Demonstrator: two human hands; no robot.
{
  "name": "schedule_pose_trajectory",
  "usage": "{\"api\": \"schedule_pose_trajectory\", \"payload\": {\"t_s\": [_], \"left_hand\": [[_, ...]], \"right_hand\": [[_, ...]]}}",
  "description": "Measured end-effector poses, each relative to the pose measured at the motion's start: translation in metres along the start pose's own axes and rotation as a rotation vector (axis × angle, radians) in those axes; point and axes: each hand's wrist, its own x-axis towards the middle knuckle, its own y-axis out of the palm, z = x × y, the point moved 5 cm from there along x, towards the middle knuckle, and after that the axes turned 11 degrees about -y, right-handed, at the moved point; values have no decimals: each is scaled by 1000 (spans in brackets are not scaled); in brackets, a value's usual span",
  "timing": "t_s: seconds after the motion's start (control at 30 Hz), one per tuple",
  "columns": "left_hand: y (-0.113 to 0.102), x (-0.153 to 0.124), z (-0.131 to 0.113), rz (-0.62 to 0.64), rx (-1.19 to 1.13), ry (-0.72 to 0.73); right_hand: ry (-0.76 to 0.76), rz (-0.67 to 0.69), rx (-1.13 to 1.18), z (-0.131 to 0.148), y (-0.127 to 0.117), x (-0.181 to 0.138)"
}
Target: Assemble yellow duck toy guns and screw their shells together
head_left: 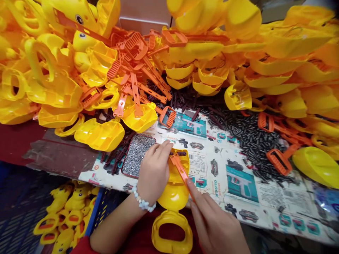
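My left hand rests on the upper left side of a yellow duck-shaped plastic shell lying at the near edge of the table, fingers curled over its rim. My right hand pinches the lower end of an orange plastic strip that lies slantwise across the shell's open inside. The shell's loop handle hangs toward me. A bead bracelet circles my left wrist.
A tray of small silver pins sits left of my hand. Yellow shells and orange strips are heaped behind. Dark small pegs are strewn on printed cardboard. Finished yellow ducks fill a blue crate at lower left.
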Motion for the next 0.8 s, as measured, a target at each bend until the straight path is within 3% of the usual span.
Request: {"api": "schedule_pose_trajectory", "payload": {"t_s": [0.17,0.3,0.37,0.57,0.67,0.8], "left_hand": [[2,-2,-1,-9,-3,-11],[3,-7,-3,-4,-6,-31],[4,-9,-3,-12,-11,-31],[4,-7,-7,-27,-9,-3],[1,2,-8,50,16,-33],[7,14,-6,322,131,-84]], "right_hand": [[40,36,37,-2,3,-1],[120,4,463,-6,-8,6],[132,-2,559,-5,-11,9],[-1,43,-139,9,-1,13],[-17,51,-162,13,-1,15],[-84,-69,-85,16,-15,13]]}}
